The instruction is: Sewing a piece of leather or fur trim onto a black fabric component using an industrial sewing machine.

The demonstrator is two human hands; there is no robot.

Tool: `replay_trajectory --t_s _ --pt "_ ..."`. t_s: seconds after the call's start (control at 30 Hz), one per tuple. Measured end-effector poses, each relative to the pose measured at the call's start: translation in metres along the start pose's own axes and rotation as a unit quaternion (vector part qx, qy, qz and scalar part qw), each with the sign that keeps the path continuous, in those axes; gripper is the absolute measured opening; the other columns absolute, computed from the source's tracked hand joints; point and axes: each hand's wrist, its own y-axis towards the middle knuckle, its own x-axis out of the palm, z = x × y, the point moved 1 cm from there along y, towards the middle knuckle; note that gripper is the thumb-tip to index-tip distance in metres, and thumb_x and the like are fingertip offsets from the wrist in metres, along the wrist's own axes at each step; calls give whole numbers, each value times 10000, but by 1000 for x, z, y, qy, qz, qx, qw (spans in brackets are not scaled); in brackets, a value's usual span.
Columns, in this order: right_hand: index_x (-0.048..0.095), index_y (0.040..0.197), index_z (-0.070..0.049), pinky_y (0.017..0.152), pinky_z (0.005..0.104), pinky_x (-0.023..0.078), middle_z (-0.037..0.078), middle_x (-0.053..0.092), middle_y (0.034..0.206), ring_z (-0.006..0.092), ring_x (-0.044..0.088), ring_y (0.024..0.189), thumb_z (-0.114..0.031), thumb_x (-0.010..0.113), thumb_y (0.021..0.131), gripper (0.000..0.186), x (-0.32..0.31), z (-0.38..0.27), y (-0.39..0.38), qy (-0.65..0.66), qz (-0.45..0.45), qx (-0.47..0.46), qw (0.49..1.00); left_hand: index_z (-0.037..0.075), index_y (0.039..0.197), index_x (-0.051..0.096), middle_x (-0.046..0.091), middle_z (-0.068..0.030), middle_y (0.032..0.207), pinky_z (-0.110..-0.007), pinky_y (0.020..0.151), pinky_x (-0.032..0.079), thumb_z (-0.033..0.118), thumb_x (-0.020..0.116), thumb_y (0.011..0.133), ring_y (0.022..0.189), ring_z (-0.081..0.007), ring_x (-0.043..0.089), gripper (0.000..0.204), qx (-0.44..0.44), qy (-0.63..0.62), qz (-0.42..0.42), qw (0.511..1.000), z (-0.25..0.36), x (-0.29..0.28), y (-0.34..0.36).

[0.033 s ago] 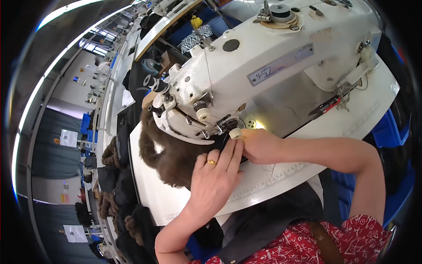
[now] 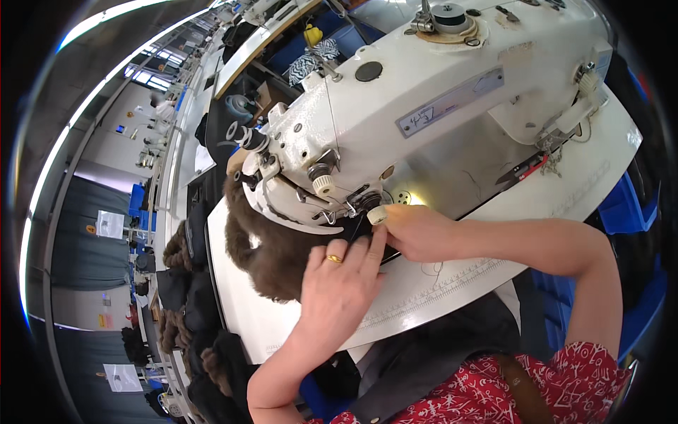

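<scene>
A piece of brown fur with black fabric at its edge (image 2: 272,258) lies under the head of a white sewing machine (image 2: 438,106). My left hand (image 2: 339,286), a gold ring on one finger, rests palm down on the near side of this piece, its index finger reaching toward the needle area. To its right, my right hand (image 2: 420,233) is closed beside the white tension knob (image 2: 378,215). The knob hides its fingertips, so what they pinch is unclear. Both hands meet close in front of the presser area, where black fabric shows.
A ruler scale (image 2: 424,293) runs along the table's near edge. Red-handled snips (image 2: 526,168) lie by the machine's base. Dark garments with fur trim (image 2: 198,297) are piled left of the table. Blue bins (image 2: 628,208) stand at the right.
My left hand has drawn back slightly to the left, and its fingers are more bent and spread. My right hand stays almost in the same place.
</scene>
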Motion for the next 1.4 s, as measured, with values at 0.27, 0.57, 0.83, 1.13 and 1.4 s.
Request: replay_trajectory --t_s 0.27,0.57,0.83,1.13,1.4 --pt "565 939 21 715 433 479 211 635 822 389 609 786 -255 529 995 284 -26 9 6 204 -53 218 953 138 1011 721 637 55 932 -359 741 399 197 778 682 909 -188 520 339 5 -34 64 997 -44 21 -39" --pt "593 924 -20 702 396 492 144 566 788 311 571 736 -230 582 957 213 -16 8 -5 143 -87 131 977 164 946 755 685 59 991 -335 784 362 235 831 643 922 -168 546 320 -6 4 204 979 -52 72 -68" --pt "600 887 -53 638 288 522 39 566 901 201 548 859 -109 635 806 104 -9 1 -14 -43 -33 -104 993 125 925 721 525 27 685 -334 680 359 195 812 699 745 -179 514 253 -22 68 164 984 -38 51 -27" --pt "609 894 -58 657 347 525 49 577 898 218 575 875 -162 656 837 127 -10 -5 -9 -79 28 -72 994 84 1013 702 535 -21 777 -347 675 375 282 719 817 799 -205 520 280 17 53 74 996 -37 42 -20" --pt "605 862 -34 644 413 498 109 600 792 314 615 727 -184 640 895 157 -11 12 -9 -12 73 41 996 40 826 655 576 -120 577 -417 522 419 109 642 864 512 -325 568 79 -57 -79 121 988 -58 41 -3"
